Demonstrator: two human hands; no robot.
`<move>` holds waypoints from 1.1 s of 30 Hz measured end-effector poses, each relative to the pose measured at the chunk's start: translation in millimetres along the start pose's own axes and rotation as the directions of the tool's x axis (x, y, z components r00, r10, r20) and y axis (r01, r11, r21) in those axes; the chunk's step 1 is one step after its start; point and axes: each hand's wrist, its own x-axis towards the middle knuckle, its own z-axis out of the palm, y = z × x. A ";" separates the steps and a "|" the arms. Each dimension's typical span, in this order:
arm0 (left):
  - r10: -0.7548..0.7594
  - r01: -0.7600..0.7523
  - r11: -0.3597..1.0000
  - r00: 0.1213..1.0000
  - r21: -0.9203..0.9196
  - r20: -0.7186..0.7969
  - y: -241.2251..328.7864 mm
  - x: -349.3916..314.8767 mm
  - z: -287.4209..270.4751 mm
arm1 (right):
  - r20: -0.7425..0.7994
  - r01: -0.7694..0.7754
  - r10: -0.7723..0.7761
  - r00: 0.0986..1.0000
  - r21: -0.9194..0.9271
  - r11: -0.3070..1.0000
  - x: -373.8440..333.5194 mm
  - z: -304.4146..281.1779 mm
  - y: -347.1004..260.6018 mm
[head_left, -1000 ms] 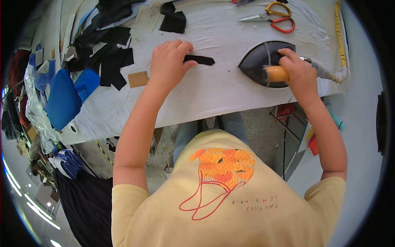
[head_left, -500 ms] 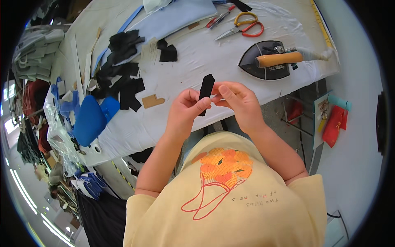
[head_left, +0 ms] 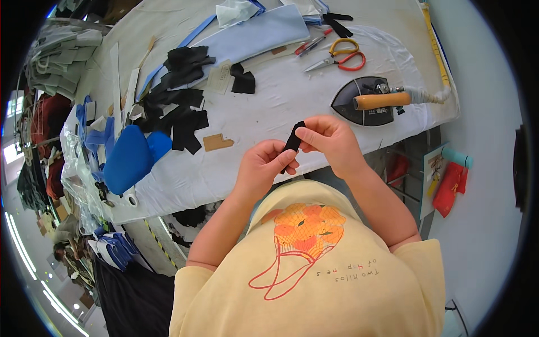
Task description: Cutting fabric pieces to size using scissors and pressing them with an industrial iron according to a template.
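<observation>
Between my two hands is a narrow black fabric strip (head_left: pixel 292 143), tilted, its upper end to the right. My left hand (head_left: pixel 265 164) pinches its lower part, thumb on top. At the upper end, the thumb and fingers of my right hand (head_left: pixel 328 139) are closed on the same strip. Both hands are above the near edge of the white-covered table (head_left: pixel 269 112). A small tan card template (head_left: pixel 217 142) lies to the left of my hands. Farther left are several black fabric pieces (head_left: pixel 185 121) in a loose pile.
An iron (head_left: pixel 365 101) with a wooden handle rests at the right. Behind it lie scissors (head_left: pixel 342 55) with yellow and red handles and a red pen (head_left: pixel 314 42). Blue padded pieces (head_left: pixel 128 160) sit at the left edge, light blue fabric (head_left: pixel 258 33) at the back.
My right hand has moved onto the strip's upper end and now grips it. The strip leans more to the right and sits slightly lower. The whole view has shifted a little.
</observation>
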 end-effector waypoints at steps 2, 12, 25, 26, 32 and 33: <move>-0.033 0.034 0.998 0.999 0.050 -0.015 -1.0 3.6 -2.0 | -0.024 0.037 -0.038 0.999 -0.056 0.998 8.7 -3.7 0.6; 0.008 0.045 0.972 0.974 0.232 -0.226 -27.4 35.1 -23.5 | -0.308 0.133 -0.158 0.938 -0.102 0.986 131.8 -94.5 -36.0; 0.318 0.102 0.733 0.823 0.673 -0.471 -47.4 100.4 -74.2 | -0.475 0.023 -0.068 0.877 -0.100 0.995 201.2 -177.4 -54.4; 0.477 0.032 0.652 0.759 0.757 -0.443 -47.9 112.7 -82.8 | -0.451 0.052 -0.117 0.885 -0.153 0.987 190.2 -173.1 -56.7; 0.744 0.029 0.554 0.432 0.832 -0.510 -22.3 184.0 -102.4 | -0.224 0.112 -0.169 0.960 -0.247 0.962 132.2 -128.1 -58.9; 0.695 0.127 0.533 0.500 0.837 -0.518 -22.9 187.3 -112.9 | -0.155 0.133 -0.178 0.972 -0.260 0.956 123.2 -118.0 -58.8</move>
